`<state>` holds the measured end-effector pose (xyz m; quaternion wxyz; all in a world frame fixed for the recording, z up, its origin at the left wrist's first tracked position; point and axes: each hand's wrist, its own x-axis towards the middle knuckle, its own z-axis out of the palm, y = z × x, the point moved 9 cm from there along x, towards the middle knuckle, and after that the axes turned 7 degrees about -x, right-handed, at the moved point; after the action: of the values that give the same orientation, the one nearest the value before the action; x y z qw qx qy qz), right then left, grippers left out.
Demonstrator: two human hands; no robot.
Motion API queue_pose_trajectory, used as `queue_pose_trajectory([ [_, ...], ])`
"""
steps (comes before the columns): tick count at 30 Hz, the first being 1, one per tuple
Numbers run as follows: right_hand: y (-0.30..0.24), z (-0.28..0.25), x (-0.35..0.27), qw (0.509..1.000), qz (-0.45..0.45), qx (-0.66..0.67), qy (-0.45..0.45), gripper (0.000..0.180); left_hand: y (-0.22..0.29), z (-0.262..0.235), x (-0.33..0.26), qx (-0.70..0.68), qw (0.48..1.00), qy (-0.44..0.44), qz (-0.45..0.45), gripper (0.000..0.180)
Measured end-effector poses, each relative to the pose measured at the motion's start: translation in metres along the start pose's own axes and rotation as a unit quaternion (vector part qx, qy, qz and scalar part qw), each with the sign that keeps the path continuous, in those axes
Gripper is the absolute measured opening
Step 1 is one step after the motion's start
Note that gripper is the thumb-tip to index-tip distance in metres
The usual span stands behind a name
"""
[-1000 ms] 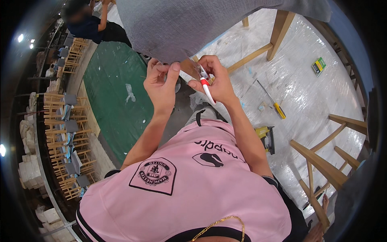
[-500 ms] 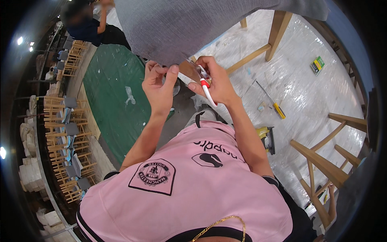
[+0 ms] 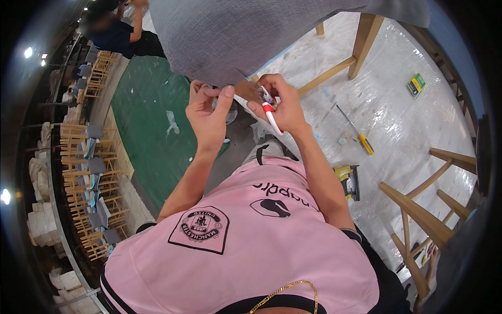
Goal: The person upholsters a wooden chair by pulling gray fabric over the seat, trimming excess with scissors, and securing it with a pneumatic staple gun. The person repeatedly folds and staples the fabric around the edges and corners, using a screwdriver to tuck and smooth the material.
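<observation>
A grey fabric (image 3: 251, 36) hangs across the far side, above both hands. The left hand (image 3: 207, 118) pinches its lower edge between thumb and fingers. The right hand (image 3: 277, 104), just beside it, grips a red-and-white tool (image 3: 272, 116) against that same edge.

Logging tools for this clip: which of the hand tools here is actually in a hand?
The red-and-white tool, gripped in the right hand under the grey fabric. The yellow-handled screwdriver lies untouched on the plastic-covered floor.
</observation>
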<state>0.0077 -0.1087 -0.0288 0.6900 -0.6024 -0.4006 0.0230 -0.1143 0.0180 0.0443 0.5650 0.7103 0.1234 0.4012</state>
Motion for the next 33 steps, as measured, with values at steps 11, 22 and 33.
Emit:
queue_pose_trajectory([
  [11,-0.010,-0.004,0.007,1.000,-0.011,-0.025,-0.004,0.056,0.000,-0.002,0.000,0.003,1.000,0.007,0.002,0.018],
  [22,0.003,0.000,0.005,1.000,0.017,-0.008,-0.002,0.056,0.003,0.000,0.000,-0.009,1.000,0.003,-0.003,0.017],
  [33,0.033,-0.013,-0.036,0.999,0.001,-0.041,0.022,0.050,-0.005,-0.017,0.002,-0.001,1.000,-0.024,-0.011,0.021],
])
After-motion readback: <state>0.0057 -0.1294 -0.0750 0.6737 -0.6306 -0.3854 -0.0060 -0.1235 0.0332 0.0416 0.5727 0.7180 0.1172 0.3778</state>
